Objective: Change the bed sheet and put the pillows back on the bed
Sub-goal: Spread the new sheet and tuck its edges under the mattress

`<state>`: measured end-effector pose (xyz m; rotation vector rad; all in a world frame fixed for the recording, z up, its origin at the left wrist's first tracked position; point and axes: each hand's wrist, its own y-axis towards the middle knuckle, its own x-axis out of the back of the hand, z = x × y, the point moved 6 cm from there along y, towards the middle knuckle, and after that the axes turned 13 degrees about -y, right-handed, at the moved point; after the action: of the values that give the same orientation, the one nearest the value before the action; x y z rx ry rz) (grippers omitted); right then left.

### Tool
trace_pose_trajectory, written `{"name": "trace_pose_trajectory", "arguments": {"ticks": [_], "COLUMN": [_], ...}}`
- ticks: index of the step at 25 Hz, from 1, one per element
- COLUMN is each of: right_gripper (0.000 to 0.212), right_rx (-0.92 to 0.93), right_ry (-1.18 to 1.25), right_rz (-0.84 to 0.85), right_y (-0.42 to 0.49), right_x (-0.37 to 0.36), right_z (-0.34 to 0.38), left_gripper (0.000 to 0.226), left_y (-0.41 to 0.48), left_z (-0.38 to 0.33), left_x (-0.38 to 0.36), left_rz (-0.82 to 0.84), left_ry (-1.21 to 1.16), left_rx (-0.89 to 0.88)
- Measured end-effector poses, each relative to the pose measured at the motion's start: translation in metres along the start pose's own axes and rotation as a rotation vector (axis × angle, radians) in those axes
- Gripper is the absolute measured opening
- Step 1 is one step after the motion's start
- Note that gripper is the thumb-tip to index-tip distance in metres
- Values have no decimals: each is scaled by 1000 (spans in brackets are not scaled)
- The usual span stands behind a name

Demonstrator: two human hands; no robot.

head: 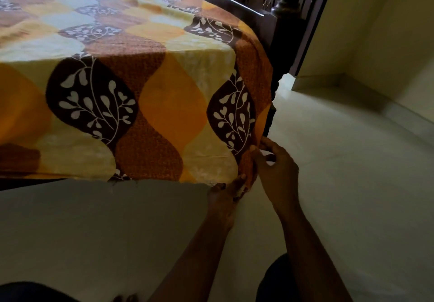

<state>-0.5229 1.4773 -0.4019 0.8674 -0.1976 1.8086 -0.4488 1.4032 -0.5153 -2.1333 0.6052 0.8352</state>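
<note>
1. Sheet point(145, 85) covers the bed and hangs over its near edge; no pillows in view.
2. Left hand point(224, 194) and right hand point(276, 167) both pinch the sheet's hanging corner beside the bedpost point(284, 33).
3. Risk: an uneven tug could drag the sheet askew or snag it on the bedpost.

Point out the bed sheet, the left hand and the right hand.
bed sheet point(173, 104): head view, orange patch on the hanging side.
left hand point(223, 196): head view, back of the hand, gripping the sheet's bottom corner.
right hand point(278, 170): head view, back of the hand, pinching the corner fold.
</note>
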Motion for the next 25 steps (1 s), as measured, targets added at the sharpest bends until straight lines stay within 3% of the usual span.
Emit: {"name": "trace_pose_trajectory", "arguments": {"ticks": [3,5,9,11,13,15,17,20,25], "right_gripper": [40,25,30,40,34,29,33,26,25], "right_rx": [87,61,84,211,293,302,259,180,164], "right_ry": [-95,-132,-198,-321,-331,-336,-320,-197,-133], "right_rz": [37,53,206,262,273,284,305,329,389], "right_y": [3,16,48,60,70,76,78,76,68], "right_x": [-15,-22,-33,-36,-37,-38,-43,-48,-45], "right_z": [20,19,11,20,26,26,21,17,13], "left_gripper": [16,14,4,8,18,22,22,41,64], "left_y": [-12,-16,-11,-22,-36,-40,-41,-41,-43], "left_z": [10,12,12,11,-5,-39,-76,-111,-112], "left_x": [-6,-7,4,7,-1,-24,-46,-63,-72], "left_rz": [51,71,-26,-42,30,82,118,201,164], "left_ry": [-93,-145,-90,55,418,543,214,-295,-583], "left_rx": [46,88,179,337,414,207,-16,-100,-66]}}
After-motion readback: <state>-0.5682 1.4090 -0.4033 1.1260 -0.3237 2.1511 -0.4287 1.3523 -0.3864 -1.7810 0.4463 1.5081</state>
